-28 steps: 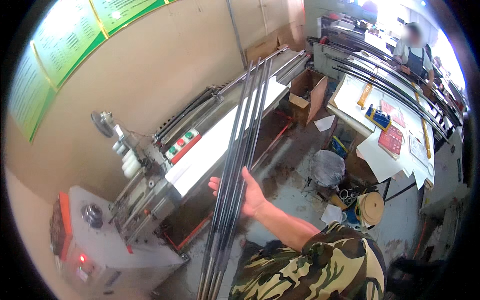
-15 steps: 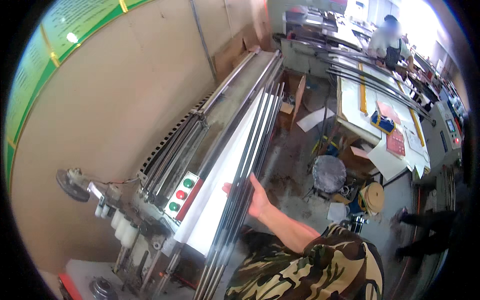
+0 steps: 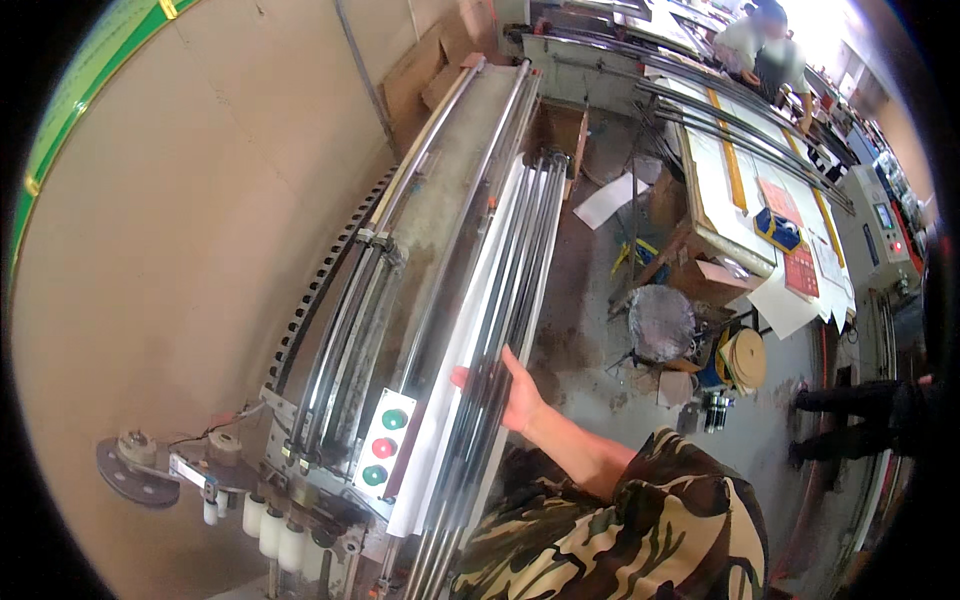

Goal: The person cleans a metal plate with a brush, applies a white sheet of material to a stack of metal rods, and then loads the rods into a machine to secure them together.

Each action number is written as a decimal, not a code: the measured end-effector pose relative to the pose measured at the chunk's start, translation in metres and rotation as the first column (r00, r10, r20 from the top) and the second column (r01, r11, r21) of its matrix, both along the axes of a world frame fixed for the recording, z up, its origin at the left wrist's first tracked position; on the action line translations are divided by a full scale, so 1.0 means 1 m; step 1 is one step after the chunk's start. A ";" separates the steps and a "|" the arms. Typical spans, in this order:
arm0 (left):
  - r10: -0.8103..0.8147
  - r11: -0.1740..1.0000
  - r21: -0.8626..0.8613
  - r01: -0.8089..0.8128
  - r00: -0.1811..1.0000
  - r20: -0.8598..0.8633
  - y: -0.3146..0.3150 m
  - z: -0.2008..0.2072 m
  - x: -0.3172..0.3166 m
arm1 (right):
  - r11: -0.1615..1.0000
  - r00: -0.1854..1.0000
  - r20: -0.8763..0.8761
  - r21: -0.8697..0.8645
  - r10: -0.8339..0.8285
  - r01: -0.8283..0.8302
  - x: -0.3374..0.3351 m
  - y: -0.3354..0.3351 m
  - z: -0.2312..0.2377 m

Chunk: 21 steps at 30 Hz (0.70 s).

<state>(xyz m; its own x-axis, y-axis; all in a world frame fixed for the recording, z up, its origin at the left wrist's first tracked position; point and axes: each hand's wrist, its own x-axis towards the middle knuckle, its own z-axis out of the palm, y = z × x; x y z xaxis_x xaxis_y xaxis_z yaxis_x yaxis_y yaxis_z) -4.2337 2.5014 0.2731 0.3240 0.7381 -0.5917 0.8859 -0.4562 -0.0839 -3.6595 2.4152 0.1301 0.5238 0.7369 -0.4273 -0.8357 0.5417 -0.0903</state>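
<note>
My right hand [image 3: 518,395] reaches in from the lower right and closes around a bundle of long dark metal rods [image 3: 512,300]. Its thumb lies on the near right side, and a fingertip shows past the left side of the bundle. The rods run lengthwise beside a long machine [image 3: 455,190], along a white sheet [image 3: 425,480]. Their lower ends pass toward the bottom edge. A panel with green and red buttons [image 3: 383,447] sits just left of the sheet. My left hand is out of sight.
White rollers [image 3: 270,530] and a grey disc [image 3: 135,480] are at the machine's near end. To the right stand a covered stool [image 3: 661,323] and a worktable [image 3: 700,150] with papers and a blue box [image 3: 777,229]. Another person [image 3: 765,50] is at the far right.
The view has shifted, and the rods now lie more nearly parallel to the machine's edge. Their far ends sit closer against it. My right hand keeps its hold on them.
</note>
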 end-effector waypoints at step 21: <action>-0.031 0.996 -0.074 0.052 0.963 0.266 0.048 -0.189 0.004 | 0.908 0.816 0.538 -0.418 0.214 0.037 -0.078 -0.080 0.068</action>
<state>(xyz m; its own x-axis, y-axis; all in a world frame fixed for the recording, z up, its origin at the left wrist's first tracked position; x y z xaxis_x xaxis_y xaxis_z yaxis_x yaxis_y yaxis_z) -4.2298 2.5493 0.0846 0.5062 0.6749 -0.5368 0.8518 -0.4885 0.1890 -3.7375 2.3352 0.1984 0.7011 0.6271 -0.3393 -0.6095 0.2801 -0.7417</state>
